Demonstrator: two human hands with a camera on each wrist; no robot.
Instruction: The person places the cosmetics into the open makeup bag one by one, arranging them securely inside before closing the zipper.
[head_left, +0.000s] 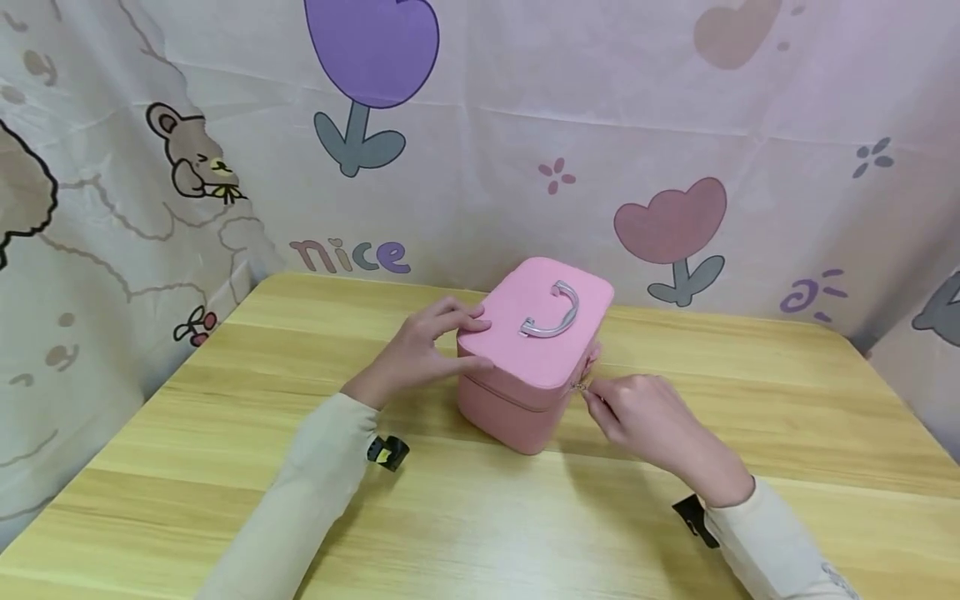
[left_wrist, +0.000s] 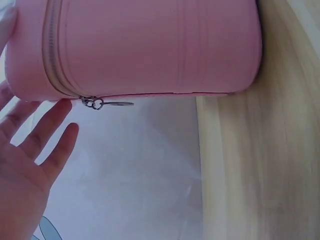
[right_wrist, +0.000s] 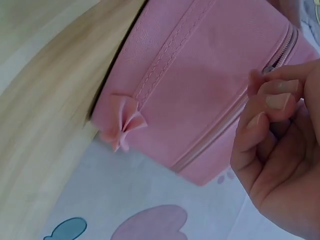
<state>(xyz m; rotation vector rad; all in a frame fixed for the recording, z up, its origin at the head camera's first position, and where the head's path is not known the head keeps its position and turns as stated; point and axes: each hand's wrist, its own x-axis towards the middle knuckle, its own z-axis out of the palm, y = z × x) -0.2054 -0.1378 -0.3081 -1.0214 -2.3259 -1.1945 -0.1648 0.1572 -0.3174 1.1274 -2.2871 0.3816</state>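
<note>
A pink vanity case (head_left: 517, 333) stands upright on the table, its lid topped by a silver handle (head_left: 572, 321). My left hand (head_left: 420, 354) rests on the lid's left corner, thumb along the near edge and fingers laid over the top. In the left wrist view its fingers (left_wrist: 52, 125) are fairly straight against the case, beside a hanging metal zipper pull (left_wrist: 117, 104). At the case's right side, my right hand (head_left: 637, 412) pinches another zipper pull (head_left: 580, 387). The right wrist view shows the zipper (right_wrist: 285, 47) partly parted near my fingertips, which mostly hide that pull.
A pink bow (right_wrist: 124, 122) sits on the case's side. The wooden table (head_left: 225, 467) extends around the case. Behind it hangs a printed cloth (head_left: 480, 167) with flowers and a bear. Black straps (head_left: 388, 452) show at both wrists.
</note>
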